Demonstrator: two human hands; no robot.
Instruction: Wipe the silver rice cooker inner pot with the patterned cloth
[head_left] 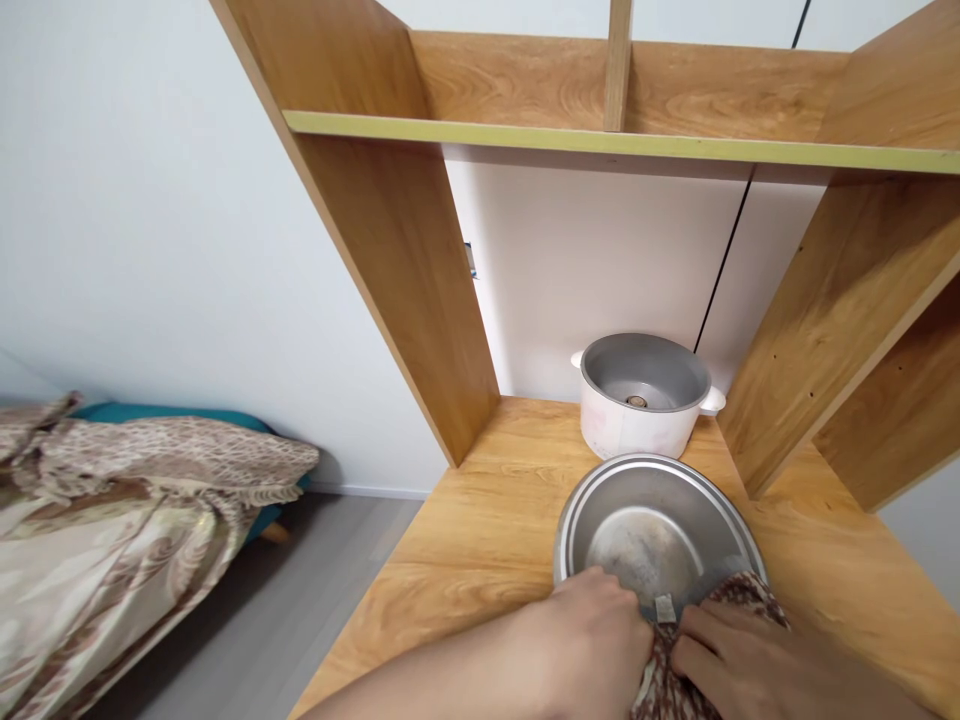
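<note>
A round metal inner pot (651,530) lies on the wooden desk (487,520), tipped so its open side faces me. My left hand (592,635) grips its near rim. My right hand (739,660) presses a brown patterned cloth (739,595) against the rim at the right. Behind the pot stands a white rice cooker body (645,395), open and empty, its metal heating plate showing.
Wooden shelf uprights (405,260) and a shelf board (622,140) frame the desk niche against a white wall. To the left, a bed with a patterned blanket (112,520) stands on a grey floor (300,610).
</note>
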